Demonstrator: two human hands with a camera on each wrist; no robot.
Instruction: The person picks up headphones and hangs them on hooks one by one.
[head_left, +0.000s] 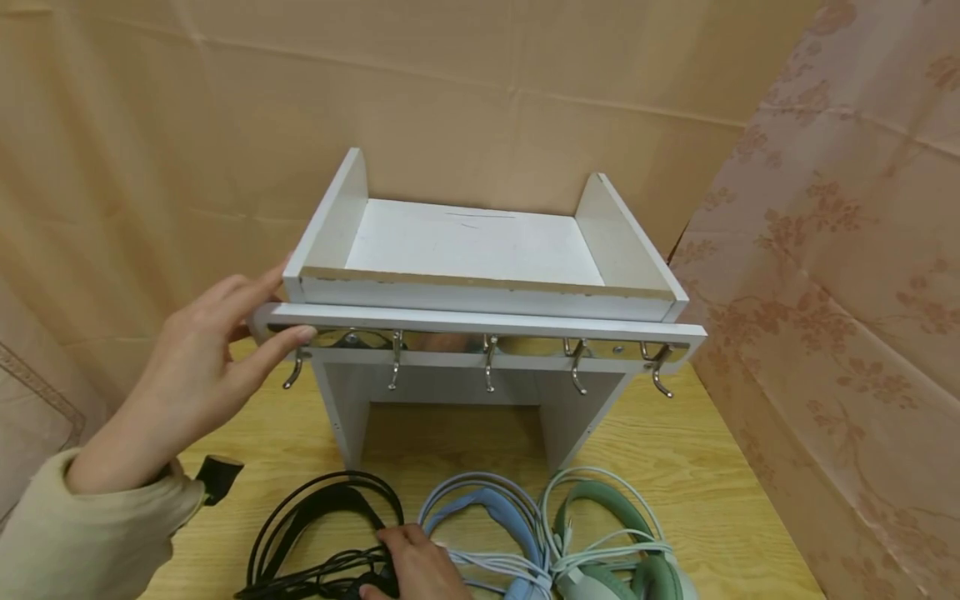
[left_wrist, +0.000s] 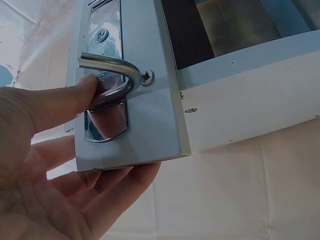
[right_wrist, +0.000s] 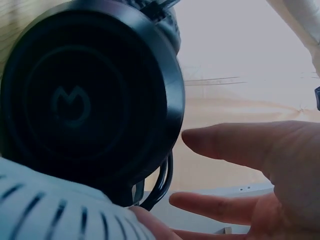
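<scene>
A person's left hand (head_left: 197, 367) grips the left end of a white hook rail (head_left: 450, 317), thumb on the front beside the endmost metal hook (left_wrist: 112, 64), fingers behind. The right hand (head_left: 423, 565) is spread, fingers extended next to an ear cup (right_wrist: 125, 100) of black headphones (head_left: 330, 500); whether they touch cannot be told. Blue headphones (head_left: 498, 504) lie mid-row, green headphones (head_left: 603, 498) nearest the right edge of a wooden table (head_left: 727, 500). Beyond stands a white shelf (head_left: 480, 242), the rail across its front, while a floral cloth (head_left: 840, 275) borders the table's right edge.
</scene>
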